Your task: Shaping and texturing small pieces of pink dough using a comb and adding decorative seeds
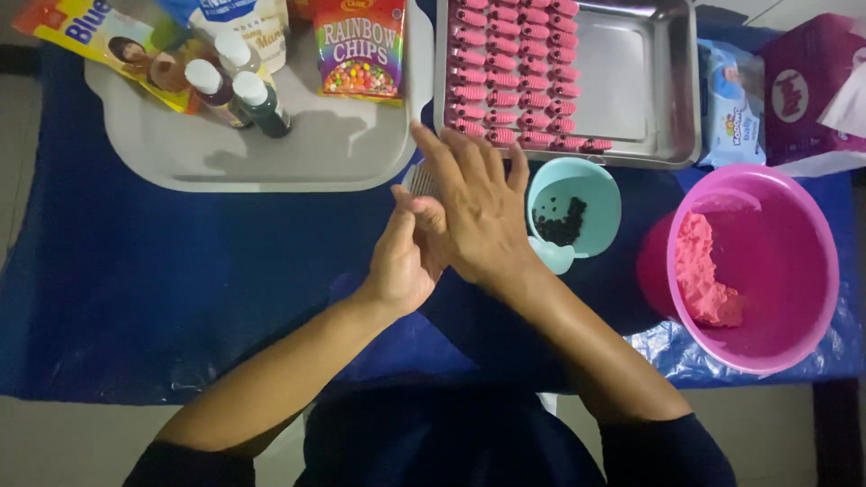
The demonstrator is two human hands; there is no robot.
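Right hand point(478, 212) lies flat over the cupped left hand point(403, 261), fingers together, seemingly rolling something hidden between the palms, above the blue counter point(180, 271) with the comb point(420, 179) just behind.

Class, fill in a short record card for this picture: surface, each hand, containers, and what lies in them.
Surface: blue cloth
Left hand: palm up, under the right hand
Right hand: pressed flat over the left; anything between them is hidden
Metal tray: rows of pink ridged pieces
Small teal bowl: dark bits
Pink bowl: pink dough
Grey tray: bottles, packets
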